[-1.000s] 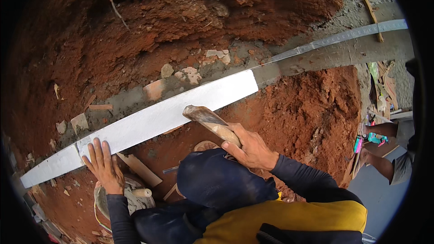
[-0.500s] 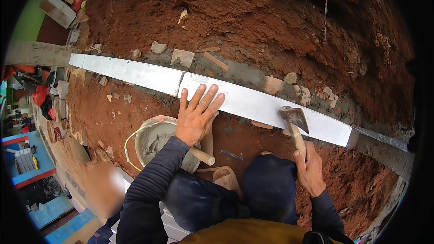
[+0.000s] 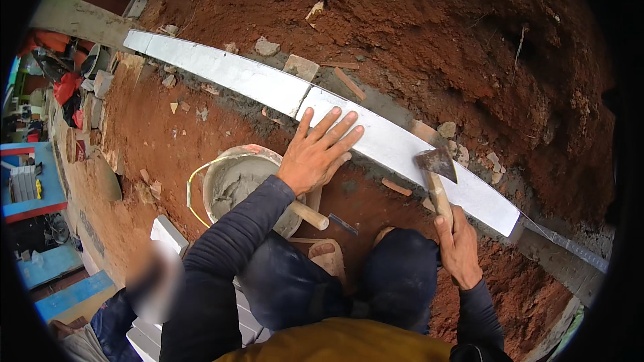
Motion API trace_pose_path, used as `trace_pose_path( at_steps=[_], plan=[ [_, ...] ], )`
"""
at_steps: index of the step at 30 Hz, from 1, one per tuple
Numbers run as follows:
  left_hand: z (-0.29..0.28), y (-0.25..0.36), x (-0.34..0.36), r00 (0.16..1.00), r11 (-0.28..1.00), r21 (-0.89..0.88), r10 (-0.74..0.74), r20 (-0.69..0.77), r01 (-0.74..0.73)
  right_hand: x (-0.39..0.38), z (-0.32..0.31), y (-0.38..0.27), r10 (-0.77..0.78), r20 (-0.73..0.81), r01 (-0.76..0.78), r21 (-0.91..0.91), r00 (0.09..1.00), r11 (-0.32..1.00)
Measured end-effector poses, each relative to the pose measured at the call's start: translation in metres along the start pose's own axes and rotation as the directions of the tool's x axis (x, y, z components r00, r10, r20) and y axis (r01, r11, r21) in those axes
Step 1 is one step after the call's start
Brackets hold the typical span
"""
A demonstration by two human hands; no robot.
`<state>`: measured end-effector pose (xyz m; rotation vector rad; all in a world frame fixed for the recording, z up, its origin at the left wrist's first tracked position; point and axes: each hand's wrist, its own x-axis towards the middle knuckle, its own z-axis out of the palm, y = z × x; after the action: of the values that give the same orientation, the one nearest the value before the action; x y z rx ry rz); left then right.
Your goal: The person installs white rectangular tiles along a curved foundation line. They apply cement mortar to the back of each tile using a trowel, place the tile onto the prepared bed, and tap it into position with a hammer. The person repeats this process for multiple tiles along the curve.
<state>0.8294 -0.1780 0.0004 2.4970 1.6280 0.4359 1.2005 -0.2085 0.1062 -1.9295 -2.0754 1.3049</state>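
Note:
My left hand lies with fingers spread on the left part of a white block. A second white block meets it end to end on the left, with a thin joint between. In my right hand is the wooden handle of a hatchet. Its metal head is over the right half of the nearer block; whether it touches the top, I cannot tell. Below my left forearm stands a bucket of wet grey mortar, with a wooden tool handle sticking out past its rim.
A red earth bank rises behind the row. Brick pieces and stones lie along wet mortar there. A grey beam continues at the right. Another person is at the lower left, close to white blocks.
The view has turned, so the block row slants more steeply. My left hand stays flat on the block. The hatchet head has shifted slightly over the block, still in my right hand.

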Motion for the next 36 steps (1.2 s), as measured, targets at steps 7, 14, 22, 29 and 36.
trace_pose_path(
  at_steps=[7,14,22,29,36],
  plan=[
    [-0.019,-0.064,0.001,0.801,0.800,-0.200,-0.591,-0.096,0.566,-0.007,-0.006,-0.016,0.020,-0.015,-0.016,0.207,1.000,0.978],
    [-0.008,-0.070,0.000,0.709,0.694,-0.347,-0.697,-0.106,0.631,-0.007,-0.005,-0.039,-0.396,-0.353,0.511,0.340,0.848,0.790],
    [-0.004,-0.073,0.000,0.689,0.706,-0.317,-0.701,-0.185,0.633,0.026,0.000,-0.044,-0.152,0.018,0.152,0.011,0.988,0.988],
    [-0.005,-0.070,-0.001,0.697,0.707,-0.341,-0.695,-0.176,0.619,0.035,0.013,-0.048,-0.249,-0.025,0.249,-0.022,0.968,0.968],
    [-0.007,-0.065,0.000,0.643,0.645,-0.326,-0.755,-0.129,0.691,0.039,0.026,-0.041,-0.384,-0.195,0.409,0.107,0.903,0.906]
  ],
)
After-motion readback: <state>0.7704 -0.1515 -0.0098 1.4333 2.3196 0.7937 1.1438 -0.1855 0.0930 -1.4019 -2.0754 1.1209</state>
